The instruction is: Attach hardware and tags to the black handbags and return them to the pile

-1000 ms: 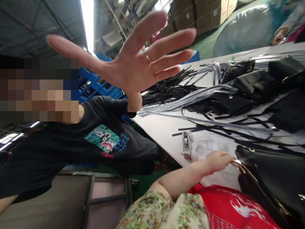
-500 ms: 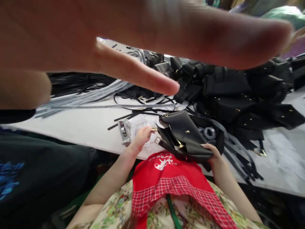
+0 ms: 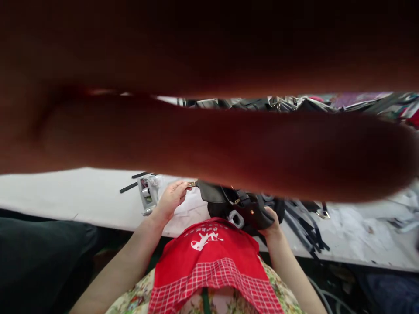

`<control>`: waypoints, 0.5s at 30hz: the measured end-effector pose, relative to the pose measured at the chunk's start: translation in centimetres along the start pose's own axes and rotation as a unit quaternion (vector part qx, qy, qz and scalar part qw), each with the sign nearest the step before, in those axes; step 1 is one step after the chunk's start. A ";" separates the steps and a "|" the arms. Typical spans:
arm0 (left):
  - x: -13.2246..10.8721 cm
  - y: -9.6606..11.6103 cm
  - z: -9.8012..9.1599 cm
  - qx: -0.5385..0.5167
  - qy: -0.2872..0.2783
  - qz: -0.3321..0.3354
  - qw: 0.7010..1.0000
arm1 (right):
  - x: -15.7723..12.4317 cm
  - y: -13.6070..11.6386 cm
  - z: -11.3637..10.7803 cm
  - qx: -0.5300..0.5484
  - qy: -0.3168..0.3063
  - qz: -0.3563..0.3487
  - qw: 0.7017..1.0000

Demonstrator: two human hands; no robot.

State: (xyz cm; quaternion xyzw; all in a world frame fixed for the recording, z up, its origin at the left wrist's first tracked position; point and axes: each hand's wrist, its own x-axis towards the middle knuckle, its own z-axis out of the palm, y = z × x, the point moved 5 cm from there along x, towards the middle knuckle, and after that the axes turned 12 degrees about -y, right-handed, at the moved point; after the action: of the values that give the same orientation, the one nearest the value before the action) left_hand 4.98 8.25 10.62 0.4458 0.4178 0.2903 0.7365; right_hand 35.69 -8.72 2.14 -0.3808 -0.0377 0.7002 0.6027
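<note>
My left hand (image 3: 172, 199) pinches a small gold-coloured metal buckle (image 3: 191, 184) at the left end of a black handbag (image 3: 212, 192). At the bag's right side, my right hand (image 3: 272, 221) grips its edge, with the fingers partly hidden behind it. Gold fittings show on the bag, and a pale looped band (image 3: 236, 219) hangs at its front, just above my red apron (image 3: 209, 235). Another person's hand, close to the camera, covers the bag's upper part.
That other person's hand (image 3: 229, 144) fills the upper view, dark and blurred. A small grey box (image 3: 148, 194) with parts stands left of my left hand, near black strips (image 3: 128, 187). Grey and black straps (image 3: 303, 226) and white sheets (image 3: 360, 231) lie at right. Dark clothing (image 3: 42, 257) is at left.
The other person's hand has come closer and now hides most of the table. The bag has turned in my hands, and my left hand with the buckle sits farther left in view.
</note>
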 end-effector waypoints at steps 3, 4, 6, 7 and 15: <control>0.2 -0.2 0.2 -0.012 -0.008 0.000 1.000 | -0.2 -0.1 0.3 -0.025 -0.014 0.013 1.000; 0.3 -0.3 0.2 -0.013 -0.012 -0.001 1.000 | -0.2 0.0 0.3 -0.028 -0.017 0.015 0.999; 0.4 -0.3 0.2 -0.013 -0.015 -0.003 1.000 | -0.3 0.0 0.2 -0.029 -0.019 0.019 0.999; 0.4 -0.3 0.2 -0.014 -0.014 -0.001 1.000 | -0.3 0.1 0.1 -0.029 -0.018 0.021 0.999; 0.7 -0.9 0.0 0.023 -0.009 -0.005 1.000 | -0.3 -0.2 -1.8 -0.011 0.007 -0.013 1.000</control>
State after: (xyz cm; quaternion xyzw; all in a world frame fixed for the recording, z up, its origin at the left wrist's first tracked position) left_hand 5.39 8.37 9.57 0.4633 0.4199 0.2731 0.7310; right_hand 36.91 -9.67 1.18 -0.3919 -0.0457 0.6892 0.6078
